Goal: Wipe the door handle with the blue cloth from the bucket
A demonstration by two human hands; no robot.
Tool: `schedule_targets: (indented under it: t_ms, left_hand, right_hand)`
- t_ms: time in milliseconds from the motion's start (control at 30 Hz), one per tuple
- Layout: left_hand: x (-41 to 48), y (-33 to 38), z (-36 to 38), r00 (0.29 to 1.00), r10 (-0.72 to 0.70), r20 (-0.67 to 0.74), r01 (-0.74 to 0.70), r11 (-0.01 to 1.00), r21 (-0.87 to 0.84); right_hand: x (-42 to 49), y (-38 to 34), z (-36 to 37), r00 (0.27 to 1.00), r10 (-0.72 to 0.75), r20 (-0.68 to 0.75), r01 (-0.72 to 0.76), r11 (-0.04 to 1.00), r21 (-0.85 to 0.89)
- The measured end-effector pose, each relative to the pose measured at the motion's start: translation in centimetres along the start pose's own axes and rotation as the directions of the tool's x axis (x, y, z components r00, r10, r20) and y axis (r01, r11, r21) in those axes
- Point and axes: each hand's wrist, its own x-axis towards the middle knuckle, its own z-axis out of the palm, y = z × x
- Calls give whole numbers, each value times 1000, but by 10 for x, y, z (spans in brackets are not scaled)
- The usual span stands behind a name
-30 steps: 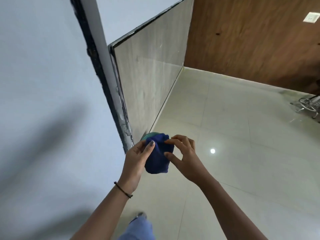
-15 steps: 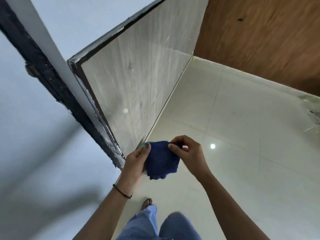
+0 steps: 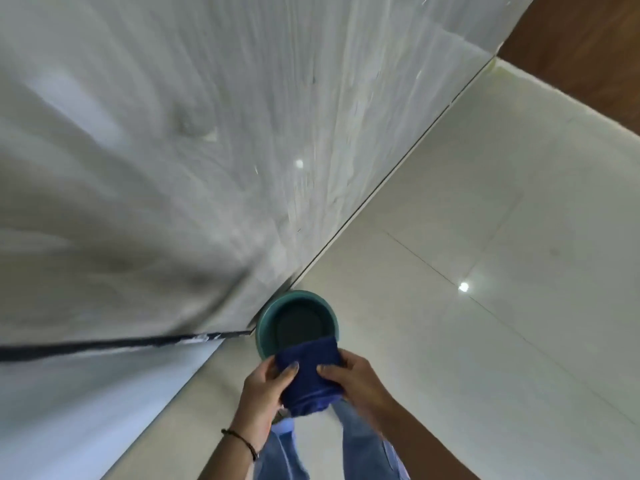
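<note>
A grey panel (image 3: 207, 150) fills the upper left, blurred by camera motion; its lower edge is marked by a dark strip (image 3: 104, 344) that ends just beside the bucket (image 3: 263, 327). Along the panel's right edge a thin dark line is drawn where it meets the floor (image 3: 485, 237). The pale tiled floor is seen open to the right and ahead, as far as a brown wood wall (image 3: 588, 46) in the upper right corner. 2 bright light spots are reflected, 1 on the panel and 1 on the floor.

The teal bucket is set on the floor against the panel's lower corner, its mouth open upward; whether anything lies inside cannot be told. The cloth (image 3: 308, 375), dark blue and folded, is held in the air in front of the bucket, its far edge overlapping the near rim in the view.

The cloth is gripped by both hands. The left hand (image 3: 263, 393) is closed on its left side, thumb on top. The right hand (image 3: 356, 379) is closed on its right side, thumb also pressed on top. A dark band (image 3: 242, 441) is worn on the left wrist. Jeans (image 3: 360, 445) are seen below the hands. No door handle can be made out.
</note>
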Motion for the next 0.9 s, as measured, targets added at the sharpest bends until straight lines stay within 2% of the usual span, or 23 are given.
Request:
schedule_targets:
  t_ms: [100, 233, 400, 567, 733, 900]
  left_hand:
    - [82, -32, 7, 989, -60, -136, 61, 998, 4]
    - [213, -89, 9, 962, -145, -233, 132, 989, -70]
    - [371, -172, -2, 939, -151, -309, 121, 986, -115]
    - [491, -242, -13, 907, -184, -379, 137, 980, -147]
    - [546, -267, -9, 882, -178, -436, 108, 978, -181]
    - [506, -253, -5, 866, -151, -476, 121, 988, -95]
  right_hand:
    - [83, 22, -15, 999, 36, -28, -40, 987, -154]
    - [216, 76, -26, 994, 18, -108, -52, 945, -324]
    - [365, 159, -29, 982, -29, -184, -55, 899, -434]
    - [473, 218, -25, 975, 16, -222, -116, 890, -442]
    - [528, 241, -24, 979, 65, -192, -157, 845, -511]
    - [494, 225, -27, 985, 56, -161, -141, 803, -579]
